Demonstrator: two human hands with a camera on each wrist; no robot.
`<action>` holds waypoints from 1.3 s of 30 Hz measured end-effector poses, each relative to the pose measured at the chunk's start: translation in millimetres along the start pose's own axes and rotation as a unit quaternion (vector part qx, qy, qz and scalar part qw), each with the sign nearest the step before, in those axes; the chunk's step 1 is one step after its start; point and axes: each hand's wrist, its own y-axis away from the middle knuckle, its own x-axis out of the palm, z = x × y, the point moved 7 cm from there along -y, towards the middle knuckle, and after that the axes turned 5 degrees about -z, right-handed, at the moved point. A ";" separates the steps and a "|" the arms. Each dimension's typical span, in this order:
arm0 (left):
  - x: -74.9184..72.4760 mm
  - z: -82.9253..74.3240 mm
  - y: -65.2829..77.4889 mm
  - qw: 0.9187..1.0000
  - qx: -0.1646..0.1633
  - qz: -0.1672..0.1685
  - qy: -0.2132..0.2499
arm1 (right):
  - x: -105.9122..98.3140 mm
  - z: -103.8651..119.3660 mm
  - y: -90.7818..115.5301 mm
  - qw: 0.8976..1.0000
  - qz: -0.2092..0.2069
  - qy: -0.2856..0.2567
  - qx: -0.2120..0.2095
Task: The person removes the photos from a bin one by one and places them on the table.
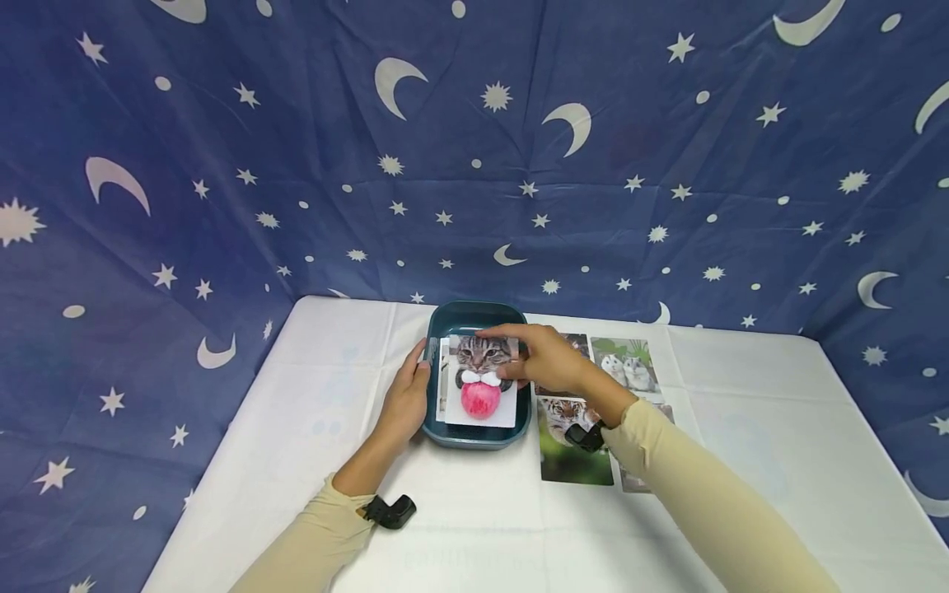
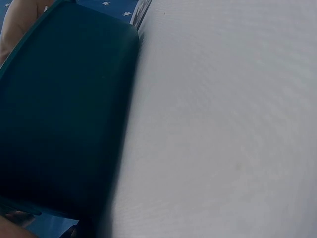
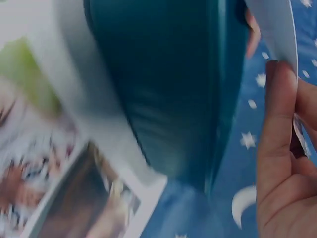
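Note:
A dark teal tub [image 1: 478, 441] stands on the white-covered table, and my left hand [image 1: 404, 403] holds it by its left side, fingers at the rim. Over the tub my right hand [image 1: 552, 358] pinches a photo card [image 1: 506, 414] by its right edge, thumb on one face and fingers on the other. The card pictures a tabby cat above a pink ball. Another card [image 1: 441, 403] shows behind its left edge. In the right wrist view, the pinched card [image 3: 277, 29] appears edge-on beside the tub's outer wall [image 3: 163, 74].
Several photo cards lie right of the tub, among them a hamster card [image 1: 626, 362] and a tiger card [image 1: 574, 457], partly under my right forearm. A blue curtain [image 1: 474, 206] with moons and stars hangs behind the table [image 1: 474, 535].

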 end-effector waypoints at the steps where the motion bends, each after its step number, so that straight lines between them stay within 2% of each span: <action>1: 0.1 0.2 -0.3 1.000 0.001 -0.001 0.001 | -7.4 -2.0 4.3 1.000 -0.011 -0.010 -0.002; 4: -0.1 0.3 -0.7 1.000 0.004 -0.004 0.002 | -33.0 -12.0 19.1 0.999 -0.045 -0.027 0.004; 8: -0.2 -0.3 -0.3 1.000 0.001 -0.006 -0.003 | -70.9 -37.0 41.9 0.995 -0.083 -0.034 0.047; 15: 1.3 -0.6 0.7 1.000 -0.002 -0.005 -0.007 | -127.7 -97.9 88.4 0.989 -0.107 -0.015 0.103; 22: 0.9 -1.2 0.1 1.000 -0.007 -0.002 -0.011 | -174.8 -167.1 129.1 0.977 -0.135 0.002 0.163; 26: -0.7 0.1 -0.2 1.000 -0.011 -0.003 -0.014 | -191.4 -196.7 145.3 0.970 -0.138 0.031 0.196; 31: -2.1 1.6 -0.6 1.000 -0.016 -0.001 -0.015 | -204.9 -222.2 154.7 0.965 -0.134 0.050 0.220; 39: 0.1 0.6 -0.3 1.000 -0.013 0.000 -0.016 | -209.2 -242.0 155.9 0.966 -0.101 0.058 0.230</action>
